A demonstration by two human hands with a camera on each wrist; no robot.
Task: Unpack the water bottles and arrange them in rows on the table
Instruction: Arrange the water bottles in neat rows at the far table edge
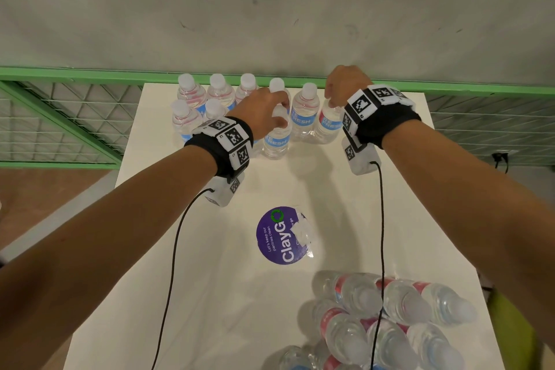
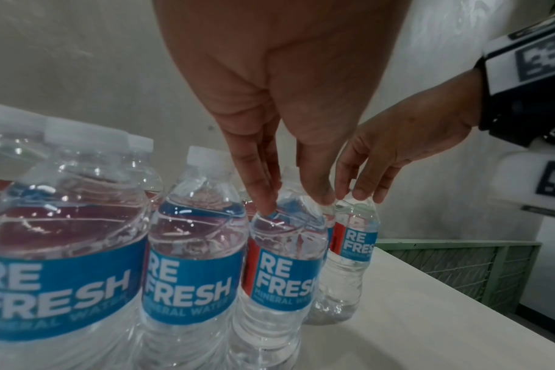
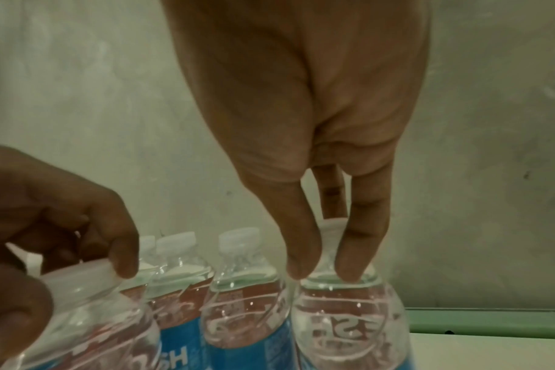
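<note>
A person's two hands set upright water bottles into rows at the far end of a white table (image 1: 210, 249), beside a green mesh railing (image 1: 60, 117). The left wrist band hides part of the front row, and the lower edge of the head view cuts off the pack of remaining bottles (image 1: 387, 321), which lies on its side at the near right; whether wrap still covers it is hard to tell. Every bottle holds clear water under a white cap and a blue-and-red label. The left hand (image 1: 264, 111) reaches down from above, fingertips closed around the neck of a front-row bottle (image 1: 277, 137) standing on the table. The right hand (image 1: 345, 85), likewise pointed downward, pinches the cap and neck of the end bottle (image 1: 329, 123) in the back row. A round purple sticker (image 1: 282, 236) sits mid-table.
</note>
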